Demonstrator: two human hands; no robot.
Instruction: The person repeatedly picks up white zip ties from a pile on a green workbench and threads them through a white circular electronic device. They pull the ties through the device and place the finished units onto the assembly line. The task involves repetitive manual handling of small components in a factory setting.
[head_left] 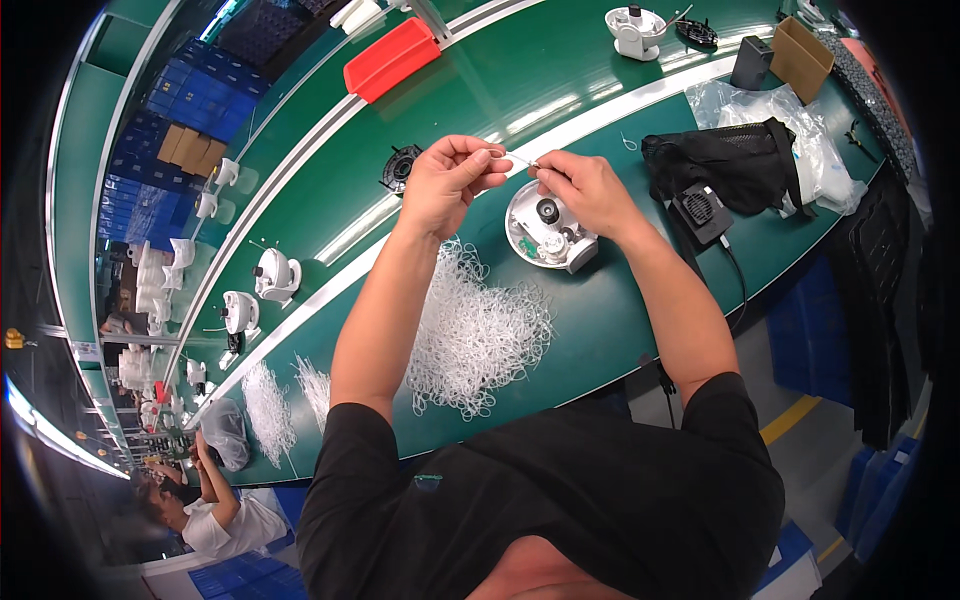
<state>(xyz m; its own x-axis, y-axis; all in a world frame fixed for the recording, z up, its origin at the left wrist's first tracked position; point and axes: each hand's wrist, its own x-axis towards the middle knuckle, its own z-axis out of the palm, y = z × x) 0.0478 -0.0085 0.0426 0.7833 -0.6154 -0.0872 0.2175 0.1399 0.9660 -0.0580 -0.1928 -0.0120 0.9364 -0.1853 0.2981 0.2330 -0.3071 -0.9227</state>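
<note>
Both of my hands are raised over the bench, just beyond a white round device housing [540,235] with a black lens-like part in its middle. A thin white strand [517,158] runs between them. My left hand [450,185] pinches one end between thumb and forefinger, its other fingers loosely curled. At the other end, the fingers of my right hand [590,190] are closed, right above the housing's edge. Beside my left forearm lies a large heap of thin white loops [480,335]. A black round part [400,168] is partly hidden behind my left hand.
A red bin [392,60] stands across the green bench [620,320]. To the right lie a black mesh bag [720,160], clear plastic [835,170] and a black box-shaped device [702,212] with a cable. More white housings [275,275] and a co-worker [225,515] are at left.
</note>
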